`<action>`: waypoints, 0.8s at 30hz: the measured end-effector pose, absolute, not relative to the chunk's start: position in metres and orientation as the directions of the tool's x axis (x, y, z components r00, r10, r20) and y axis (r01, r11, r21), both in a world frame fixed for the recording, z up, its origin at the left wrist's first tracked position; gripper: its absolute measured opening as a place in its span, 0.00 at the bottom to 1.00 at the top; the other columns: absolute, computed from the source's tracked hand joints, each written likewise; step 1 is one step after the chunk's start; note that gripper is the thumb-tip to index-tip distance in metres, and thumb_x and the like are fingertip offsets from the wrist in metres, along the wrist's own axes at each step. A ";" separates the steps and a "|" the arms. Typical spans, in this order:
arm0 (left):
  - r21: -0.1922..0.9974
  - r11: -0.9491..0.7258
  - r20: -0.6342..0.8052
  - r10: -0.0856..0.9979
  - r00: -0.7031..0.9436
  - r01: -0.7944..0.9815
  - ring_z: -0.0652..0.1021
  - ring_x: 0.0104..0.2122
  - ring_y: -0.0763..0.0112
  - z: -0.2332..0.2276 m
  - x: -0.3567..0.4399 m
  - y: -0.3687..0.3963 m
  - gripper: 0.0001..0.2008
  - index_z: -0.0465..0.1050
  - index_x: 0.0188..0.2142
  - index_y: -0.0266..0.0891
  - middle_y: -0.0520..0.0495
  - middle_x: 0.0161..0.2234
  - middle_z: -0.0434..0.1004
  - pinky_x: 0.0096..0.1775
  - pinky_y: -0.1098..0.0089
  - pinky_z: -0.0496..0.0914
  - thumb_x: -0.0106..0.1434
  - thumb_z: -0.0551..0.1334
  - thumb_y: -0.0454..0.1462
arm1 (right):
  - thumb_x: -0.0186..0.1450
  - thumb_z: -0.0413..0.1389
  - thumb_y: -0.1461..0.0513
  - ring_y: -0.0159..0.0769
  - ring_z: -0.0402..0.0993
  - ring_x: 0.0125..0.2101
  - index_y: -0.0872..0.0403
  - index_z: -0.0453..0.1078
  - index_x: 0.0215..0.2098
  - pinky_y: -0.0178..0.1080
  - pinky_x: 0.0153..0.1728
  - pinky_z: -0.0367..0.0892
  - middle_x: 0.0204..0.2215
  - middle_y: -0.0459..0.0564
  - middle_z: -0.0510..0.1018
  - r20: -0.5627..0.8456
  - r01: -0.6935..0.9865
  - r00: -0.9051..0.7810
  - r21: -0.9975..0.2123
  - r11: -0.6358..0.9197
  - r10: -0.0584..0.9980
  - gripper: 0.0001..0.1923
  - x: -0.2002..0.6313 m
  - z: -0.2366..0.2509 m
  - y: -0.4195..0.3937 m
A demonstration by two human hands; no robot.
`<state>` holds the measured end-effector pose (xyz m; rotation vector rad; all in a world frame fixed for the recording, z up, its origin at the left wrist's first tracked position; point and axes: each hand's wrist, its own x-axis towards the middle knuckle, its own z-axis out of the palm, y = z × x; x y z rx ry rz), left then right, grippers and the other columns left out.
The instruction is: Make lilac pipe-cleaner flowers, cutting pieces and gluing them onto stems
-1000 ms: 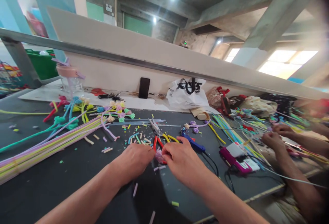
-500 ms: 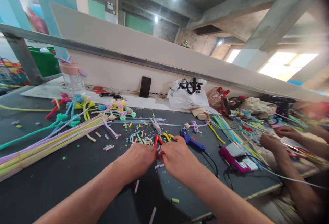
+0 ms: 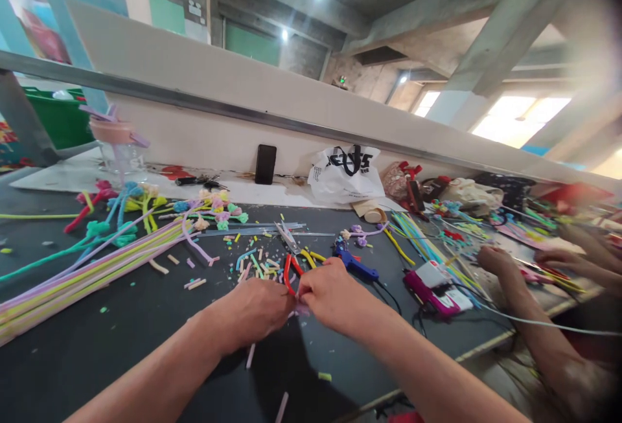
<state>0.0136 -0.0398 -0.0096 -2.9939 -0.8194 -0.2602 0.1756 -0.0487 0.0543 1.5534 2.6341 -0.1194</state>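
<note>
My left hand (image 3: pixel 265 309) and my right hand (image 3: pixel 337 297) meet low over the dark tabletop, fingers closed and fingertips almost touching. Whatever they pinch is mostly hidden; a small pinkish-lilac bit (image 3: pixel 302 308) shows just under the fingertips. Right beyond the hands are scissors (image 3: pixel 291 271) with red handles, blades pointing away from me. Yellow fuzzy stems (image 3: pixel 311 257) lie beside them, by my right knuckles. A blue glue gun (image 3: pixel 358 266) rests to the right of my right hand. Short cut stem pieces (image 3: pixel 260 261) are scattered past my left hand.
At left lies a bundle of long pastel fuzzy stems (image 3: pixel 97 264), with knotted coloured flowers (image 3: pixel 218 206) behind. A phone (image 3: pixel 265 164) leans against the back panel beside a white bag (image 3: pixel 346 175). On the right are a magenta-and-white box (image 3: pixel 432 292), cords and another person's hand (image 3: pixel 495 260).
The view has shifted slightly, so the tabletop things appear further left. My hands stay together at the same spot, with small finger movement. The other person's hands have moved somewhat apart.
</note>
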 end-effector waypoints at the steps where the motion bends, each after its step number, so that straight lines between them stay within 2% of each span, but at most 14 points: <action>1: 0.030 -0.863 0.183 0.501 0.846 0.505 0.74 0.27 0.70 -0.008 0.012 -0.040 0.08 0.67 0.31 0.38 0.48 0.28 0.72 0.31 0.71 0.68 0.61 0.50 0.33 | 0.55 0.52 0.67 0.32 0.70 0.26 0.54 0.73 0.22 0.37 0.35 0.55 0.21 0.47 0.78 -0.074 0.886 -0.462 -0.088 0.456 0.884 0.09 0.181 0.058 -0.048; 4: 0.072 -0.864 0.240 0.500 0.832 0.498 0.72 0.30 0.71 -0.001 0.008 -0.042 0.08 0.65 0.32 0.39 0.49 0.29 0.71 0.31 0.73 0.65 0.62 0.49 0.34 | 0.56 0.52 0.64 0.28 0.67 0.21 0.54 0.73 0.22 0.31 0.26 0.55 0.18 0.43 0.75 0.072 0.904 -0.327 -0.267 0.334 0.942 0.09 0.202 0.066 -0.044; 7: 0.161 -0.866 0.305 0.500 0.811 0.473 0.70 0.30 0.72 0.001 0.006 -0.042 0.09 0.64 0.32 0.40 0.50 0.30 0.69 0.31 0.74 0.62 0.63 0.48 0.35 | 0.57 0.51 0.60 0.28 0.63 0.18 0.54 0.71 0.23 0.30 0.20 0.54 0.14 0.41 0.70 0.135 0.895 -0.192 -0.382 0.230 0.972 0.10 0.222 0.064 -0.043; 9: 0.304 -0.850 0.351 0.521 0.779 0.431 0.68 0.29 0.74 0.000 0.007 -0.042 0.11 0.64 0.30 0.39 0.50 0.29 0.67 0.32 0.75 0.61 0.64 0.45 0.36 | 0.58 0.51 0.62 0.29 0.67 0.21 0.53 0.72 0.28 0.30 0.23 0.59 0.19 0.43 0.73 0.188 0.857 -0.205 -0.440 0.269 0.960 0.08 0.230 0.057 -0.044; 11: 0.512 -0.775 0.370 0.588 0.719 0.371 0.65 0.27 0.76 -0.003 0.011 -0.042 0.14 0.62 0.26 0.38 0.52 0.26 0.64 0.31 0.75 0.59 0.65 0.44 0.38 | 0.57 0.50 0.66 0.32 0.71 0.31 0.52 0.72 0.33 0.34 0.34 0.64 0.30 0.47 0.77 0.311 0.778 -0.284 -0.479 0.408 0.907 0.10 0.231 0.050 -0.046; 13: 0.736 -0.619 0.320 0.676 0.664 0.276 0.61 0.24 0.77 -0.005 0.015 -0.042 0.17 0.59 0.22 0.38 0.54 0.22 0.58 0.28 0.75 0.57 0.65 0.45 0.40 | 0.58 0.49 0.69 0.34 0.70 0.41 0.51 0.71 0.36 0.38 0.44 0.62 0.40 0.50 0.75 0.434 0.671 -0.351 -0.502 0.546 0.830 0.13 0.227 0.046 -0.049; 16: 0.951 -0.301 0.186 0.746 0.639 0.074 0.58 0.21 0.78 -0.008 0.018 -0.042 0.17 0.59 0.21 0.37 0.55 0.20 0.54 0.24 0.75 0.53 0.63 0.48 0.44 | 0.61 0.47 0.68 0.33 0.69 0.43 0.51 0.70 0.37 0.37 0.46 0.62 0.40 0.51 0.74 0.499 0.522 -0.384 -0.577 0.628 0.777 0.13 0.216 0.047 -0.054; 20: 0.986 -0.016 0.120 0.755 0.645 -0.165 0.55 0.19 0.79 -0.012 0.017 -0.044 0.15 0.60 0.22 0.37 0.56 0.17 0.53 0.22 0.75 0.50 0.62 0.50 0.43 | 0.61 0.47 0.68 0.33 0.67 0.44 0.52 0.70 0.39 0.37 0.47 0.62 0.41 0.51 0.71 0.439 0.396 -0.408 -0.705 0.588 0.801 0.13 0.204 0.052 -0.058; 24: 0.969 0.075 0.100 0.751 0.653 -0.234 0.53 0.17 0.79 -0.014 0.012 -0.043 0.15 0.57 0.22 0.38 0.57 0.15 0.49 0.21 0.75 0.50 0.63 0.47 0.42 | 0.60 0.48 0.68 0.33 0.67 0.43 0.51 0.69 0.41 0.35 0.44 0.64 0.42 0.51 0.69 0.375 0.338 -0.395 -0.789 0.512 0.839 0.14 0.196 0.052 -0.058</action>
